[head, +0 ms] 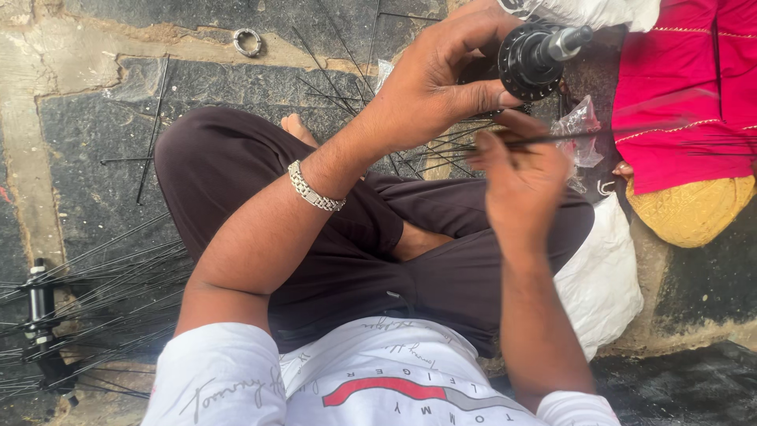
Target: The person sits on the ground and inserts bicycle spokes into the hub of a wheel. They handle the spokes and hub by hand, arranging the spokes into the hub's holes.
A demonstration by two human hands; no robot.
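Note:
I sit cross-legged on a stone floor. My left hand (441, 75) grips a black wheel hub (536, 55) with a silver axle end, held up in front of me. Just below it, my right hand (516, 177) pinches a thin black spoke (599, 134) that runs off to the right. More loose black spokes (347, 87) lie fanned on the floor beyond my knees. A metal bracelet (314, 189) circles my left wrist.
A second hub with spokes laced in it (39, 315) lies at the left. A metal ring (247, 42) rests on the floor at the top. White plastic bags (603, 284) and a clear packet (579, 126) lie at the right, beside another person in red and yellow cloth (678, 87).

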